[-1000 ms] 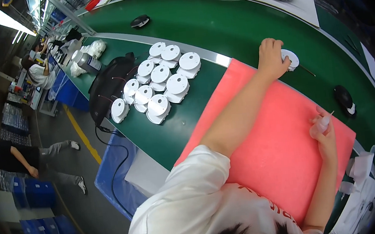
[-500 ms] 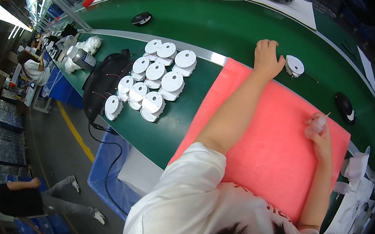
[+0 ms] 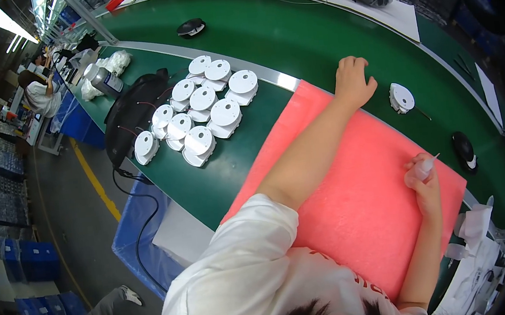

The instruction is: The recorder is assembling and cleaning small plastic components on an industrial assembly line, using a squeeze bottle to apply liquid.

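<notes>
My left hand reaches over the near edge of the green conveyor belt, its fingers parted and slightly bent, with nothing visible in them. A white round device with a dark thin wire lies on the belt just to its right, apart from the fingers. In my right hand, above the pink mat, is a small translucent squeeze bottle with a thin needle tip. The fingers wrap around its body. More white round devices are grouped on the green table left of the mat.
Black oval devices lie on the belt, one at right and another far left. A black bag-like item and a grey bottle stand beyond the devices. A blue lined bin is below the table's left edge.
The white device and black oval devices on the belt have shifted right relative to the table, widening the gap from my left hand. A walking person at lower left has moved nearer the lower edge.
</notes>
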`<state>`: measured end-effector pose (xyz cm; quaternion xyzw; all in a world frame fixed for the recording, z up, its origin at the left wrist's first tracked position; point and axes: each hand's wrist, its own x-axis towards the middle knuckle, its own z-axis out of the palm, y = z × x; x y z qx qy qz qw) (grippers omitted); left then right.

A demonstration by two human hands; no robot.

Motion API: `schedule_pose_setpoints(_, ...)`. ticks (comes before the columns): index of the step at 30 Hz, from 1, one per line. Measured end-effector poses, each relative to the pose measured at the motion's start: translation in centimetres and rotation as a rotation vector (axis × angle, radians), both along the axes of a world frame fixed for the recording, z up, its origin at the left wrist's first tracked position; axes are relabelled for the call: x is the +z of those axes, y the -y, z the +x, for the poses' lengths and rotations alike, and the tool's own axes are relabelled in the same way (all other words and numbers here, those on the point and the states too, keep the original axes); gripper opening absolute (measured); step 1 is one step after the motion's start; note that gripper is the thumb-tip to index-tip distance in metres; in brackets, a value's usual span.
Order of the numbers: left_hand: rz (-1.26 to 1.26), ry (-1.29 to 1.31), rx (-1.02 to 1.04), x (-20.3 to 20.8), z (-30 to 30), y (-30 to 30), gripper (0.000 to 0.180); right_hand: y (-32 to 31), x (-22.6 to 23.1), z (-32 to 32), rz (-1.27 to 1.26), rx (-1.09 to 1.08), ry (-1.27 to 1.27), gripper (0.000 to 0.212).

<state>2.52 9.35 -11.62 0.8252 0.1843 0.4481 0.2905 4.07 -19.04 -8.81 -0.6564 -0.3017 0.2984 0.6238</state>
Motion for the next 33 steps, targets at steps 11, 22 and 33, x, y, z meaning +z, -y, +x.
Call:
schedule_pose_setpoints(11, 0.017, 0.005, -0.005, -0.19, 0.09, -0.05, 0.029, -0.07, 0.13, -0.09, -0.018, -0.004, -0.002, 0.042)
schedule_pose_setpoints(22, -0.007, 0.000, -0.013, -0.13, -0.03, 0.00, 0.024, -0.14, 0.17, -0.19, -0.032, -0.008, 0.004, 0.043)
schedule_pose_setpoints(33, -0.010, -0.010, -0.019, -0.17, 0.08, -0.09, 0.022, -0.30, 0.21, -0.20, -0.017, -0.015, 0.015, 0.042)
